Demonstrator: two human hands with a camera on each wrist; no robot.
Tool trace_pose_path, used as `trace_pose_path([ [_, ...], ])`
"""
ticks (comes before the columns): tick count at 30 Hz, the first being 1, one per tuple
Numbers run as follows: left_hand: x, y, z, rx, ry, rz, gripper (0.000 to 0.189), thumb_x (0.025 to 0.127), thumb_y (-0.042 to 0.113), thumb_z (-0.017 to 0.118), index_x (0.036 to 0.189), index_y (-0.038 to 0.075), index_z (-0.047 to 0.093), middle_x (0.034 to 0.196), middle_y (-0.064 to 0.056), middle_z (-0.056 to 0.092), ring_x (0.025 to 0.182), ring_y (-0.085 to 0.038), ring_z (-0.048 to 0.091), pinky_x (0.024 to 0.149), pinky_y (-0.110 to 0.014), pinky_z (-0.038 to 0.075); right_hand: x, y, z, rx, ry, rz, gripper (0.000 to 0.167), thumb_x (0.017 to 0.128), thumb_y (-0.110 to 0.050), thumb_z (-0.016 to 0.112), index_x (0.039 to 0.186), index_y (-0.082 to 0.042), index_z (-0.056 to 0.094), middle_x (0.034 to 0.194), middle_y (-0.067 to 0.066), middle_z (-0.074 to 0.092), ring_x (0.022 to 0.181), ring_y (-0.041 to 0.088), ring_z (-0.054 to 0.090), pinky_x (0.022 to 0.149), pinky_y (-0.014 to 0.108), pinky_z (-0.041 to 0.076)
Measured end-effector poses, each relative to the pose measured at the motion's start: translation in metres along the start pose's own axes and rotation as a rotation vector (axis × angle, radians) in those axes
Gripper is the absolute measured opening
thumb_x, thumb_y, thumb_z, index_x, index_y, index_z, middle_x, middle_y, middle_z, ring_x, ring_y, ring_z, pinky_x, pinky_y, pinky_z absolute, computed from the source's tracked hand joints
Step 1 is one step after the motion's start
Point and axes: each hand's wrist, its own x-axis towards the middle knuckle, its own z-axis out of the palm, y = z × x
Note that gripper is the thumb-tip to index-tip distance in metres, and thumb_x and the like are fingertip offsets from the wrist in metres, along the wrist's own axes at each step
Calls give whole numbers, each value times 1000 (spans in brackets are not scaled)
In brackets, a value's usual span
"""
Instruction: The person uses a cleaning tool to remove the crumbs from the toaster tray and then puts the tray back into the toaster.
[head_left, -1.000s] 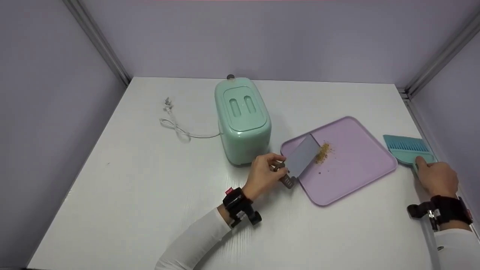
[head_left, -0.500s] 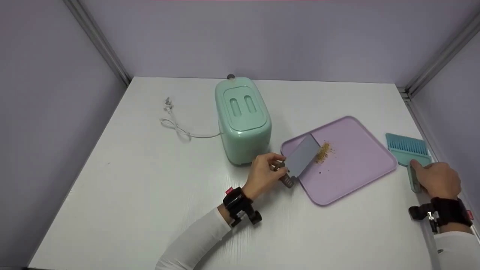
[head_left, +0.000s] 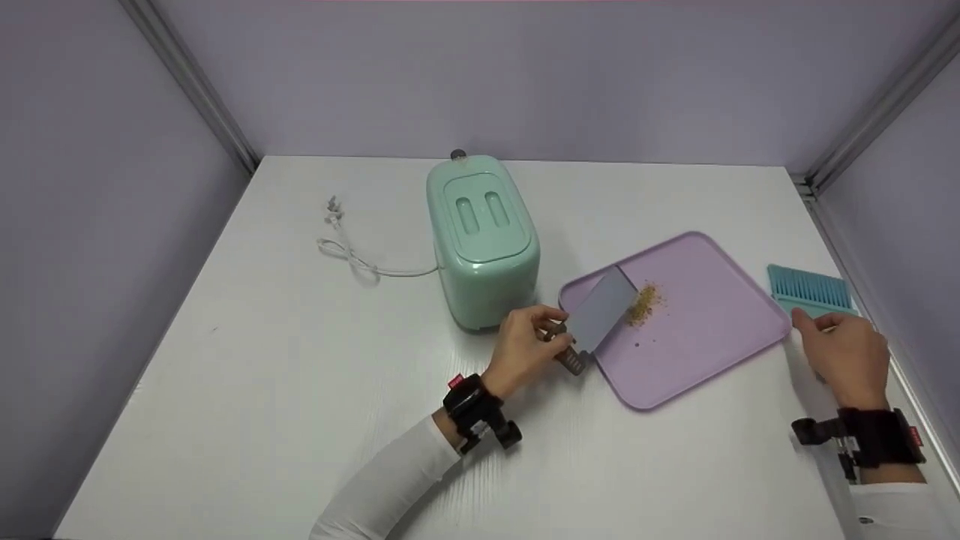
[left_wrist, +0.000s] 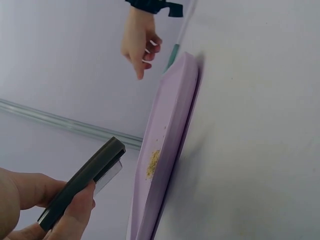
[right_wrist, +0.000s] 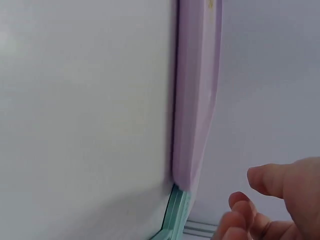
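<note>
My left hand pinches a scraper by its dark handle, just left of the lilac tray. The flat grey blade of the scraper reaches over the tray's near-left edge, close beside a small heap of yellow-brown crumbs. In the left wrist view the dark handle sits between thumb and fingers. My right hand hovers over a teal brush lying by the tray's right corner; the hand hides its handle. The right wrist view shows loosely bent right fingers with nothing between them.
A mint-green toaster with a lidded top stands left of the tray, close to my left hand. Its white cord runs left across the white table. Panels wall in the back and both sides; the right one is near the brush.
My right hand has let go of the brush, left lying on the table, and has shifted left and lifted. The left hand and scraper have stayed in place.
</note>
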Motion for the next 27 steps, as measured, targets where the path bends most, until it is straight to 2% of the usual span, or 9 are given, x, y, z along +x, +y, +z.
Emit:
trace_pose_path([
  [7, 1, 1, 0, -18, -1, 8, 23, 73, 6, 69, 96, 8, 65, 77, 5, 63, 64, -9, 58, 52, -23, 49, -12, -29, 16, 162, -3, -12, 57, 79, -58, 48, 93, -4, 59, 68, 14, 60, 48, 24, 59, 38, 31, 43],
  [12, 0, 1, -1, -24, -8, 36, 23, 73, 6, 68, 96, 6, 65, 77, 4, 63, 64, -8, 58, 51, -24, 49, -23, -46, 32, 320, -47, 4, 51, 79, -53, 54, 93, -4, 56, 72, 17, 57, 52, 26, 59, 44, 31, 49],
  [16, 0, 1, -2, -13, -3, 30, 24, 73, 7, 69, 96, 6, 65, 77, 5, 63, 64, -7, 58, 52, -23, 49, -32, -58, 44, 412, -93, -10, 50, 79, -50, 55, 93, -3, 56, 74, 22, 57, 50, 23, 57, 44, 33, 49],
  [22, 0, 2, -2, -29, -5, 17, 24, 73, 6, 69, 96, 5, 64, 77, 4, 63, 65, -8, 59, 53, -24, 50, -51, -85, 52, 579, -154, -42, 44, 83, -39, 57, 91, 4, 55, 66, 21, 53, 45, 21, 52, 42, 34, 47],
  [27, 1, 4, -2, -44, -10, 6, 24, 73, 6, 69, 96, 5, 64, 77, 4, 63, 64, -9, 59, 52, -24, 50, -55, -87, 68, 734, -236, 0, 49, 83, -38, 57, 98, 8, 53, 66, 16, 54, 52, 21, 54, 48, 37, 50],
])
